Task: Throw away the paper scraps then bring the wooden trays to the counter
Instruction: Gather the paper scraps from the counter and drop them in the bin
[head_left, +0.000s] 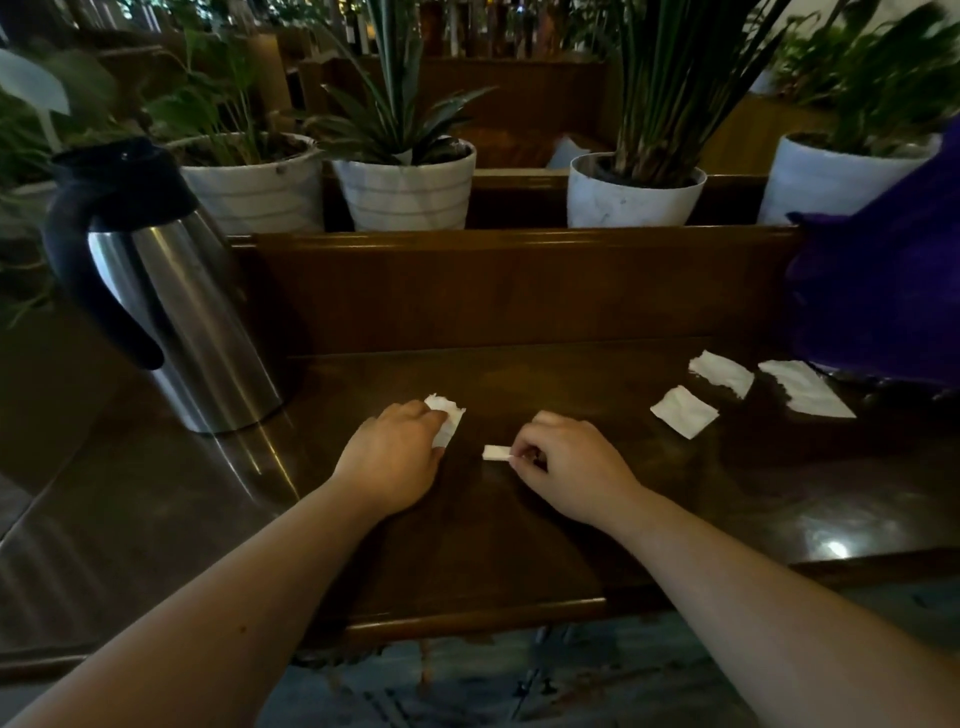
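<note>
A: State the main furniture.
B: A dark, glossy wooden table (519, 545) stands against a raised wooden ledge (519, 291).

A: What occupies the ledge?
B: Four white plant pots (410, 187) holding green foliage.

A: Other items?
B: A steel jug (182, 317) with a black handle at left; purple fabric (878, 291) at right.

A: Lighting and floor?
B: Dim; a bright reflection (834, 548) marks the tabletop. The floor (571, 686) is grey-blue.

L hand (395, 457): palm down, fingers curled shut on a crumpled white paper scrap (445, 420).
R hand (566, 470): knuckles up, thumb + forefinger pinching a small white paper strip (496, 452).
Forearms: both bare, reaching fwd, angled inward.
</note>
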